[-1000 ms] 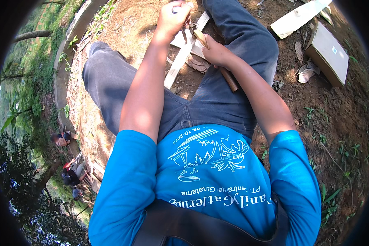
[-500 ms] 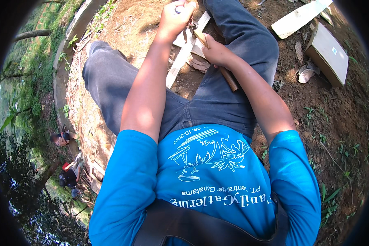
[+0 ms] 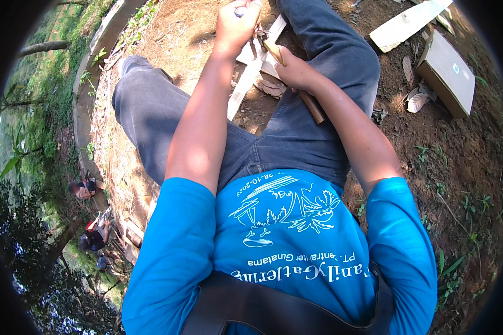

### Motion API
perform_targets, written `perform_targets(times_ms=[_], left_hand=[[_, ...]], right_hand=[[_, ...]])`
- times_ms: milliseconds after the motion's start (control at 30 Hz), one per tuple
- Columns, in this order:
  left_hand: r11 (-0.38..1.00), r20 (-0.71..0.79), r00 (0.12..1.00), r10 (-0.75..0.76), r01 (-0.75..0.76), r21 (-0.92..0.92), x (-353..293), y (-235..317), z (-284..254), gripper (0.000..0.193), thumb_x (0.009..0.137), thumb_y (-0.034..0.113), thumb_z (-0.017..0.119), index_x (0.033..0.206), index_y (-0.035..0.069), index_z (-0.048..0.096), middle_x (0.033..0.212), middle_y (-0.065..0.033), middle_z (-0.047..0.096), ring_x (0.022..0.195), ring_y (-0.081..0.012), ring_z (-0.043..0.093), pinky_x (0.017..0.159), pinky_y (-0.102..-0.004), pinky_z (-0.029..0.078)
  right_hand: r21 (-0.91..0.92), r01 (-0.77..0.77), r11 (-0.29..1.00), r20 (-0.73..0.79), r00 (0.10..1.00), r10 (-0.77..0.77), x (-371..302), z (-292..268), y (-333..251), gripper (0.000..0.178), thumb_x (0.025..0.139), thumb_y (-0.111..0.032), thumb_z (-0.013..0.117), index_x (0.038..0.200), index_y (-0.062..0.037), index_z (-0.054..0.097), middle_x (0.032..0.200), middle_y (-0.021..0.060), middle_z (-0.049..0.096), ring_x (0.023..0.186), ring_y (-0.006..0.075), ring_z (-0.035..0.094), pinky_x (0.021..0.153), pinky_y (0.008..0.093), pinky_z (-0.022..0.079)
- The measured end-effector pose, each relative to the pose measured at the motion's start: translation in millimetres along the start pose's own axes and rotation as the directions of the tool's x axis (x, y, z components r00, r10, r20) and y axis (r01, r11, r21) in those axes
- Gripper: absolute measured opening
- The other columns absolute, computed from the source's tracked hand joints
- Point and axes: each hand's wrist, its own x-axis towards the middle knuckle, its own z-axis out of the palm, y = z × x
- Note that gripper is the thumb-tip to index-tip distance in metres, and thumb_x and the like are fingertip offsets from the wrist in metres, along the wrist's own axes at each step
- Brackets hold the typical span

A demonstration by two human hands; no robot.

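Note:
My left hand (image 3: 236, 27) is closed at the top edge of the view, above some wooden strips. A small dark round item (image 3: 240, 12) shows at its fingers, and what they grip cannot be made out. Between my legs, my right hand (image 3: 292, 70) is wrapped round a light wooden stick (image 3: 273, 51) whose upper end points toward the left hand. A brown rod (image 3: 312, 107) sticks out below the right wrist; whether it is the same piece cannot be told. Pale wooden strips (image 3: 243, 88) lie crossed on the ground beneath my hands.
A pale plank (image 3: 411, 25) and a box-like block (image 3: 450, 72) lie on the soil at the right, near dry leaves (image 3: 417, 103). My bent legs frame the work spot. Two people (image 3: 95, 234) are farther off at the left, by a low curb (image 3: 81, 106) and greenery.
My left hand has shifted very slightly left and down. My right hand and the stick stay put. One distant person at the left has moved a little.

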Motion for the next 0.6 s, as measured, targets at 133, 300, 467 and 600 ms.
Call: perform_targets(times_ms=[133,300,467,600], left_hand=[[0.997,0.008,0.998,0.065,-0.065,0.031,1.8,-2.5,-6.4,0.021,0.097,0.01,0.059,0.079,0.0,0.063,0.067,-0.0083,0.058,0.059,-0.0168,0.052,0.053,-0.0356,0.042],[0.999,0.032,0.998,0.045,-0.046,0.027,0.1,-2.3,-4.7,0.021,0.096,0.009,0.059,0.078,0.0,0.062,0.066,-0.0072,0.057,0.059,-0.0166,0.051,0.052,-0.0356,0.041],[0.986,0.015,0.986,0.164,-0.164,0.024,-0.8,-1.4,-3.2,0.021,0.096,0.008,0.059,0.076,0.001,0.061,0.066,-0.0075,0.056,0.059,-0.0172,0.05,0.053,-0.0357,0.04],[0.997,0.025,0.998,0.063,-0.062,-0.044,-2.4,0.6,-2.4,0.02,0.095,0.007,0.059,0.076,0.001,0.061,0.065,-0.0085,0.056,0.059,-0.018,0.051,0.054,-0.0357,0.041]], right_hand=[[0.016,-0.011,1.0,0.023,1.0,0.011,-4.9,-2.9,-6.7,0.064,0.087,-0.013,0.05,0.146,0.0023,0.03,0.098,0.025,0.066,0.066,0.0273,0.068,0.057,0.0388,0.054],[0.012,0.008,1.0,0.006,1.0,-0.008,-2.7,-1.3,-3.5,0.064,0.087,-0.013,0.05,0.145,0.0028,0.03,0.099,0.0255,0.066,0.068,0.0287,0.069,0.057,0.0392,0.054],[0.008,0.017,1.0,-0.006,1.0,-0.017,1.6,0.9,1.5,0.064,0.086,-0.012,0.05,0.146,0.0029,0.03,0.099,0.0262,0.066,0.071,0.0295,0.07,0.057,0.0399,0.055],[0.016,-0.015,1.0,0.019,1.0,0.015,-1.5,-1.1,-3.3,0.065,0.086,-0.013,0.052,0.146,0.0028,0.03,0.099,0.0262,0.066,0.072,0.0293,0.07,0.058,0.0393,0.054]])
